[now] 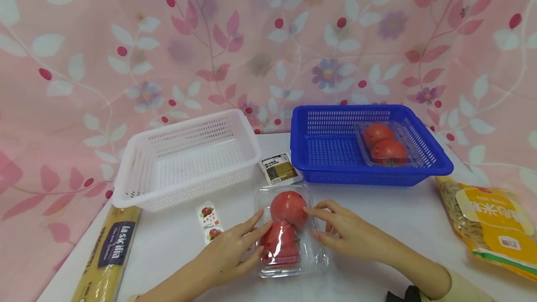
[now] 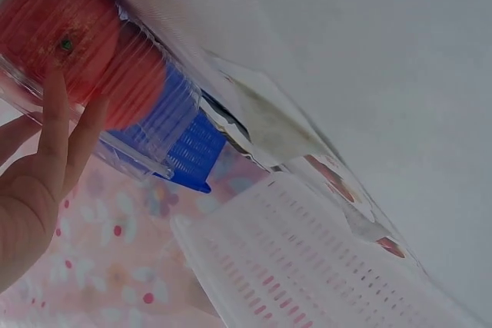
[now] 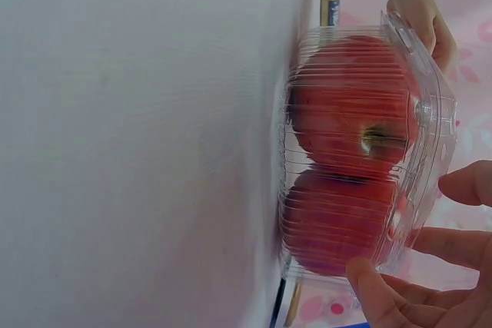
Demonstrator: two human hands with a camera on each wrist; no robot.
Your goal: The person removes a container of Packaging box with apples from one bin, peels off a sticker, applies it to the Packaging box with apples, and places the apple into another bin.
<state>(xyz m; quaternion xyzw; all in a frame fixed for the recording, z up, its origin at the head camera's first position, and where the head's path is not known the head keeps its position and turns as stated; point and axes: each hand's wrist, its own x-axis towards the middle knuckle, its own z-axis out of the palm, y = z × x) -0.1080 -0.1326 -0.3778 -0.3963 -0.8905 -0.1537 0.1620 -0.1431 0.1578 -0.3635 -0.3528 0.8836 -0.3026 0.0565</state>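
A clear plastic clamshell box with two tomatoes inside lies on the white table. My left hand rests at its left side, fingers extended and touching the plastic over the tomatoes. At the right side is my right hand, its fingertips on the box's edge and its thumb spread apart from them. In the right wrist view, the ribbed side of the box faces the camera, and the right fingertips touch its near end. The left wrist view shows the left fingers against the plastic.
Behind stand a white basket and a blue basket; the blue one holds another box of tomatoes. A small packet and tomato-printed stickers lie between. Spaghetti is at left, a yellow bag at right.
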